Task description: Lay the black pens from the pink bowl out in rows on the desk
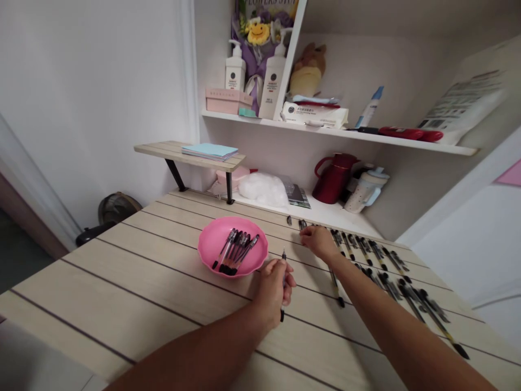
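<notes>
My left hand [272, 288] is closed around an uncapped gel pen [284, 255], its tip pointing up and away from me. Just left of that hand, a pink scalloped bowl [207, 255] holds several pens [236, 250] with black caps. My right hand [319, 241] reaches to the far side of the table, thumb and fingers pinched at a small black pen cap [302, 224]. A single cap [289, 220] lies a little to its left. Right of and partly behind my right forearm, several pen barrels [439, 320] and loose caps [394, 285] lie in rows.
The slatted wooden table [171, 288] bears a small raised stand [163, 147] with blue-topped papers [209, 151]. Behind it are a white fluffy bundle [262, 189], a red jug [334, 176] and a light tumbler [366, 190]. Overhead runs a shelf [252, 120] with bottles and boxes.
</notes>
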Demonstrator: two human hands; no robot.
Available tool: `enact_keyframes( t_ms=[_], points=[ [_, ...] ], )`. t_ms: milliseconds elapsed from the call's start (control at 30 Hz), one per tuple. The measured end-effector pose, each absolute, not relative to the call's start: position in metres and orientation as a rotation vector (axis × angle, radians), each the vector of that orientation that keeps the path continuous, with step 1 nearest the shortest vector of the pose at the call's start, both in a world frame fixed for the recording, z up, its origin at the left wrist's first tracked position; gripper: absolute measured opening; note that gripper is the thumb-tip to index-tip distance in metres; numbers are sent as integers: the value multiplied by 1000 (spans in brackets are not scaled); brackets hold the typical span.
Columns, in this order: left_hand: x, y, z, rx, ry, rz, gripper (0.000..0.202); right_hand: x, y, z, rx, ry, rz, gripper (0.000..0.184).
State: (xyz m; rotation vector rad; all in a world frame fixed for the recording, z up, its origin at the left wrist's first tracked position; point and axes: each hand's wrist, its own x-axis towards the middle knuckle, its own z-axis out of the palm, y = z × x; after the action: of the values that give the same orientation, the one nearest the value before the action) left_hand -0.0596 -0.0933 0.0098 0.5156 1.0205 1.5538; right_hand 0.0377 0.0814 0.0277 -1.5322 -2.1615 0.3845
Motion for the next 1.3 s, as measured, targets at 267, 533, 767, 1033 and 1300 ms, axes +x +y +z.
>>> enact_keyframes(
  t_ms=[267, 533, 767, 1033, 1300],
  points=[
    [-58, -89, 5, 505, 1007, 1516, 22, 4, 107, 18, -1537, -2212, 169, 21],
    [-56, -91, 8, 467, 989, 1522, 25, -10, 107, 5, -1538, -2264, 7, 23],
    [-55, -91, 6, 454, 956, 1515, 26, -11, 114, -2, -1562, -2306, -82, 20],
    [-56, -89, 7, 460, 976, 1493, 17, -10, 119, -5, -1579, -2333, -123, 20],
    [-56, -90, 6, 451, 975, 1500, 20, -8, 110, 4, -1565, -2281, -106, 19]
  ],
)
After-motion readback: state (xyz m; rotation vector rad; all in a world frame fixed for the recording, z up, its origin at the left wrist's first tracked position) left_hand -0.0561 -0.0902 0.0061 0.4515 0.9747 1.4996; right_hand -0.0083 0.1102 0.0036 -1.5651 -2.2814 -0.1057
